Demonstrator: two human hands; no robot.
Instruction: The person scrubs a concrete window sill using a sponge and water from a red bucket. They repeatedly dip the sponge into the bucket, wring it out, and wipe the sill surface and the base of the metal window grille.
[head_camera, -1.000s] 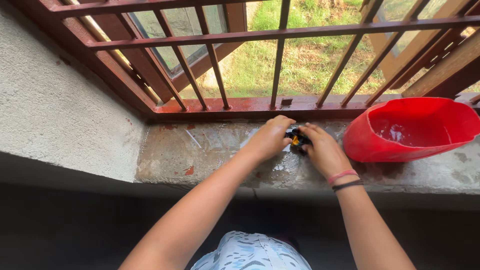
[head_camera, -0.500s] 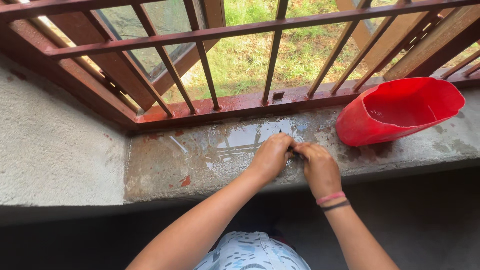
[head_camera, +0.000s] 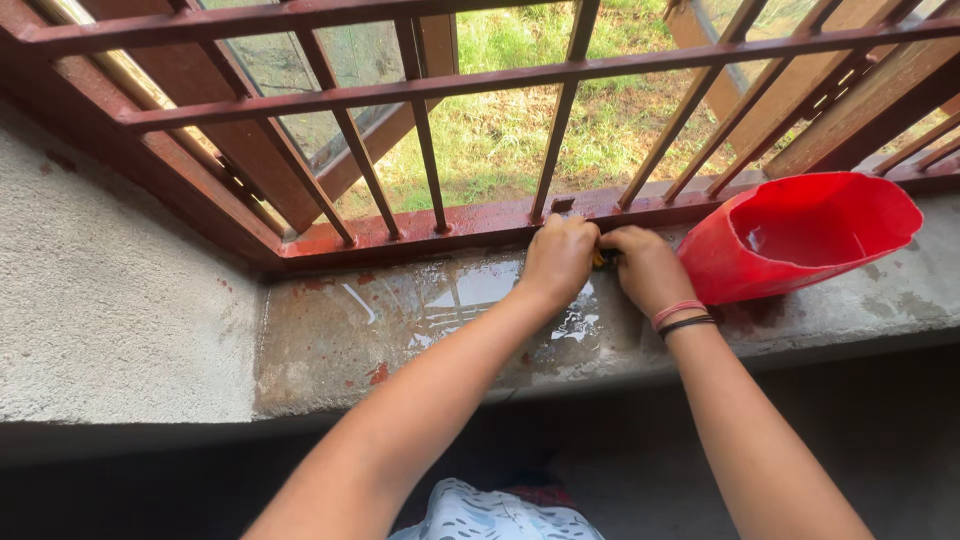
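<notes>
Both hands meet at the back of the wet window sill (head_camera: 400, 330), hard against the lower rail of the red-brown window grille (head_camera: 480, 215). The left hand (head_camera: 560, 258) and right hand (head_camera: 645, 268) are curled, fingers together, clamped from either side on a small scrubbing piece (head_camera: 598, 259), of which only a sliver of yellow and dark material shows between the knuckles. Its exact kind cannot be told. Judged from how fully two hands enclose it, it is light and compact, probably wet and therefore slippery; a firm pinch on both ends, as now, suits it best. Its stiffness cannot be judged. The sill is rough grey concrete, blotched with red paint marks and covered by a sheet of water that reflects the bars. A red plastic tub (head_camera: 720, 265) holding a little water sits tilted on the sill, just beside the right hand. The right wrist carries a pink band and a black band. The wall (head_camera: 110, 300) at the left is coarse, pale plaster. Beyond the bars lie an open wooden shutter and grass in daylight.
</notes>
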